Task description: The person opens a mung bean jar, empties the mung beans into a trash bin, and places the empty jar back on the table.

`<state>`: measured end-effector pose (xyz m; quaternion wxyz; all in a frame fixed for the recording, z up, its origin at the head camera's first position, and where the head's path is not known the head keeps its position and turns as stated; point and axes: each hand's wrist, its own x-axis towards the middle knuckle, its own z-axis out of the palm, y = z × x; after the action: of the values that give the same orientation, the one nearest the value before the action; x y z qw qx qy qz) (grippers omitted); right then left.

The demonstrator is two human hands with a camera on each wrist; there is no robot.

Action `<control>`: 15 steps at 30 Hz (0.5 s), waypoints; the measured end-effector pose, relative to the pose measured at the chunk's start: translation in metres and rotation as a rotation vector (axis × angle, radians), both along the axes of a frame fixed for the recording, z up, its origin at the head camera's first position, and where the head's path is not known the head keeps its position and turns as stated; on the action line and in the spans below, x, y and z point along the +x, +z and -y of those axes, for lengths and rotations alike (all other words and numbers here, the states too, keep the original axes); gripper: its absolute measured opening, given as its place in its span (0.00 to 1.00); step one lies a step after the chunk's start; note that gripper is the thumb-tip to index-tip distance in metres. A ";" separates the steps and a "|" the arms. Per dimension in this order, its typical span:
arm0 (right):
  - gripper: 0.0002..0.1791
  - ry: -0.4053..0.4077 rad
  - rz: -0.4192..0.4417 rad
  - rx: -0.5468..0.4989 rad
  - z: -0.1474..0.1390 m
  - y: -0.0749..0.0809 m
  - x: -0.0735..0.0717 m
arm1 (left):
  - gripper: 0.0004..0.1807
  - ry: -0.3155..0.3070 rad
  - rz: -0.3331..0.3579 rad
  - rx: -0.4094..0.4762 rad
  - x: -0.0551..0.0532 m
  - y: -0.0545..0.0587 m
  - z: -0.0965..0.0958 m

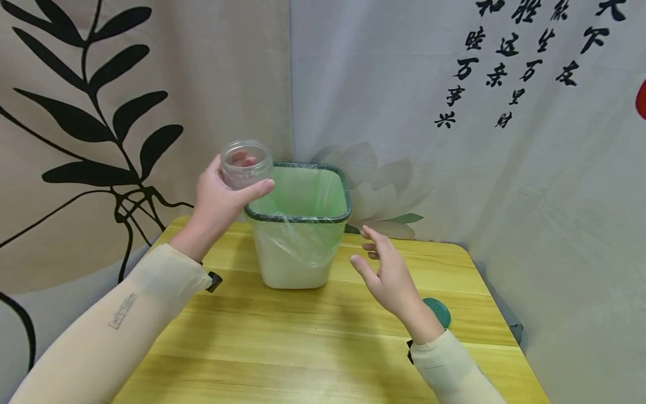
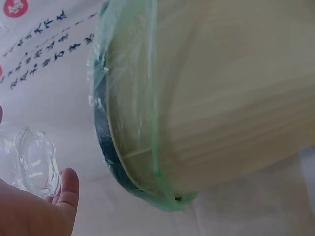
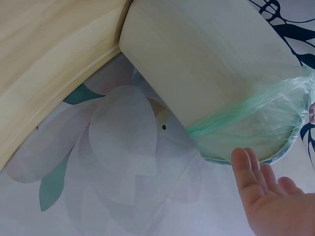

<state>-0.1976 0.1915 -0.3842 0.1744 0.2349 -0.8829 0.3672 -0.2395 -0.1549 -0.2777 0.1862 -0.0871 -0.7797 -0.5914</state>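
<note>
A clear, lidless jar (image 1: 246, 168) is held up by my left hand (image 1: 219, 193), thumb on the near side and fingertips seen through it. In the left wrist view the jar (image 2: 37, 160) shows its wavy base, with the hand (image 2: 34, 209) around it. The jar is at the left rim of a pale trash can (image 1: 292, 269) lined with a green plastic bag (image 1: 303, 191). To the can's right my right hand (image 1: 388, 275) hovers over the table, fingers extended, holding nothing. A round green lid (image 1: 437, 312) lies partly hidden behind the right wrist.
The can stands near the back of a yellow wood-grain table (image 1: 303, 348). Behind it hangs a printed cloth (image 1: 227, 73) with dark leaves and writing. The table's right edge slopes beside a pale cloth wall.
</note>
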 end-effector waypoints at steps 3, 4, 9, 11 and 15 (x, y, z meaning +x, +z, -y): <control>0.37 -0.003 -0.003 -0.001 -0.001 -0.003 0.006 | 0.42 -0.001 -0.002 0.004 0.007 -0.001 0.002; 0.37 -0.005 0.000 0.000 -0.002 -0.004 0.008 | 0.42 -0.001 -0.001 0.005 0.008 -0.002 0.003; 0.37 -0.006 -0.009 -0.004 -0.003 -0.007 0.014 | 0.42 -0.004 0.014 -0.008 0.016 -0.004 0.005; 0.37 -0.006 -0.019 -0.007 -0.004 -0.008 0.016 | 0.42 -0.007 0.017 -0.007 0.018 -0.005 0.006; 0.36 -0.009 -0.028 -0.011 -0.007 -0.008 0.020 | 0.42 -0.014 0.017 -0.004 0.023 -0.006 0.007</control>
<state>-0.1777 0.1981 -0.3922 0.1898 0.2351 -0.8793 0.3681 -0.2163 -0.1618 -0.2842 0.1753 -0.0880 -0.7818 -0.5919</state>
